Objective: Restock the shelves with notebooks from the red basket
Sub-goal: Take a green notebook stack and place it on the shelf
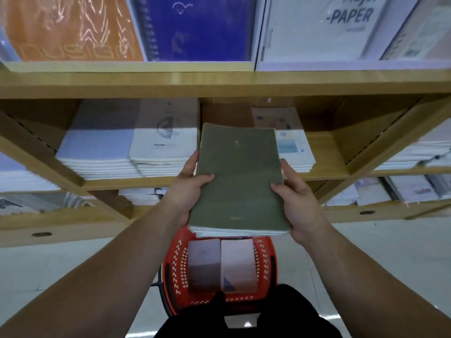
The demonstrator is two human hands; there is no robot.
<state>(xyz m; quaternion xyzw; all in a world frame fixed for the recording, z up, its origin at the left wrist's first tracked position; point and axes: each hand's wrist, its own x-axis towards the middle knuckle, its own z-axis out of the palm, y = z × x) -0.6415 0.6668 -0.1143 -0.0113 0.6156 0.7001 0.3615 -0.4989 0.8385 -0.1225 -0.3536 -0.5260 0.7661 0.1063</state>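
A stack of green-covered notebooks [238,176] is held level in front of the wooden shelf [219,84], its far end reaching into the gap between two white piles. My left hand [189,189] grips its left edge, thumb on the cover. My right hand [299,198] grips its right edge the same way. The red basket [267,259] stands on the floor below, between my arms, with two more notebooks [222,264] lying side by side in it.
White notebook piles [127,152] fill the shelf bay left of the gap, and a smaller pile [296,150] lies to its right. Orange, blue and white pads stand on the shelf above. Lower shelves hold more stock. Pale floor lies on both sides of the basket.
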